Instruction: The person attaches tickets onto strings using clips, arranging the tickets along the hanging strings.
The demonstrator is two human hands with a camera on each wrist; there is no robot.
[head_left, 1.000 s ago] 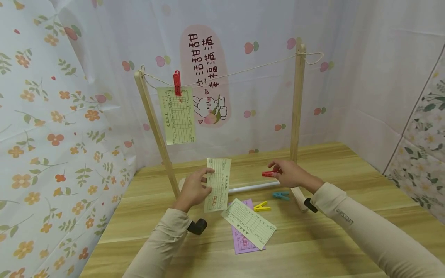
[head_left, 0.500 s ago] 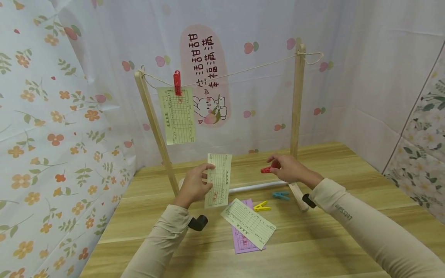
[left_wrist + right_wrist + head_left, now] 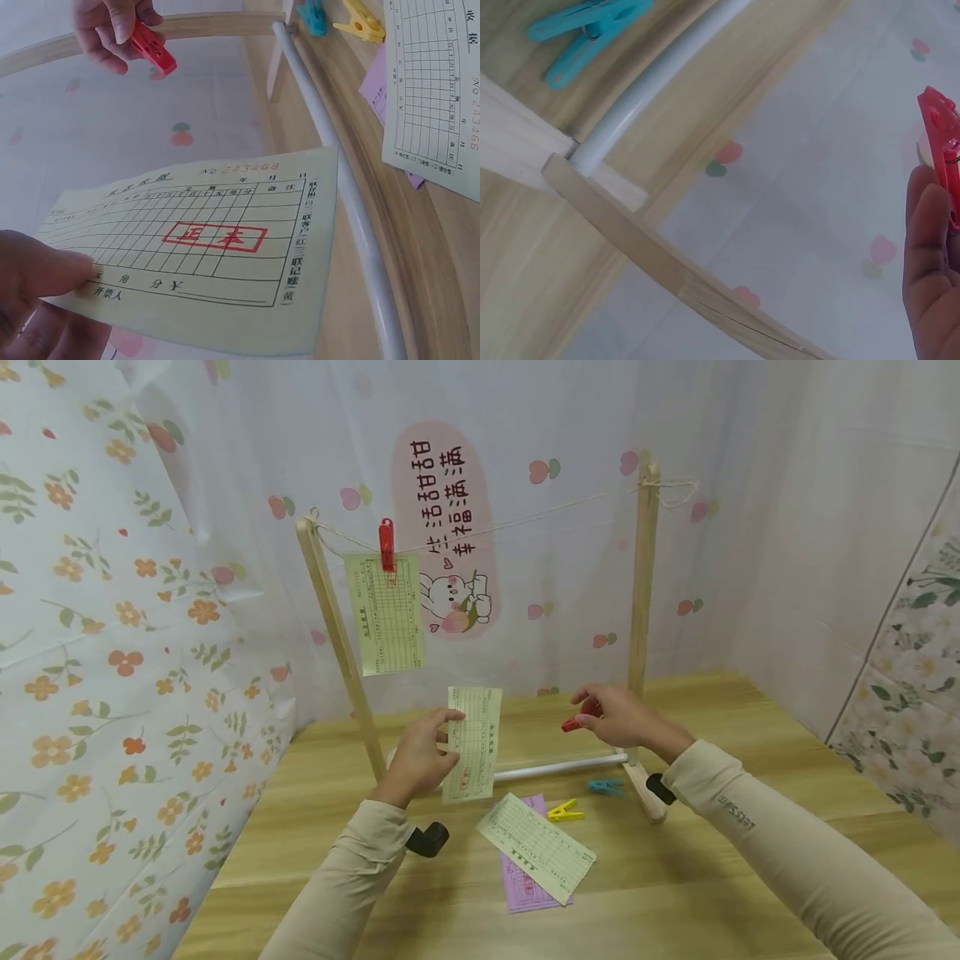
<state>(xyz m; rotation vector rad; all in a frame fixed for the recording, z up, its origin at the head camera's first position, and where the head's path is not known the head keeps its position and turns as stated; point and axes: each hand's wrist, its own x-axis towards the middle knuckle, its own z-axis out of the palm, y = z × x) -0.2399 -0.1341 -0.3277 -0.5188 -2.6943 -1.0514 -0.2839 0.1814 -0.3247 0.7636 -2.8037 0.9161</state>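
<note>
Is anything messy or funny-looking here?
Two things. On the table, a green slip lies crooked across the purple paper. Also, the rabbit on the curtain looks sideways: its ears point left. I see nothing spilled or broken.

Raised the receipt a little with the left hand, taking its lower edge farther up from the loose slip on the table. Lifted the right hand too, carrying the red clip slightly up and inward and hiding more of it behind the fingers. Uncovered the right end of the white bar below. Shifted the head view slightly, setting the backdrop and wooden frame a touch lower.
</note>
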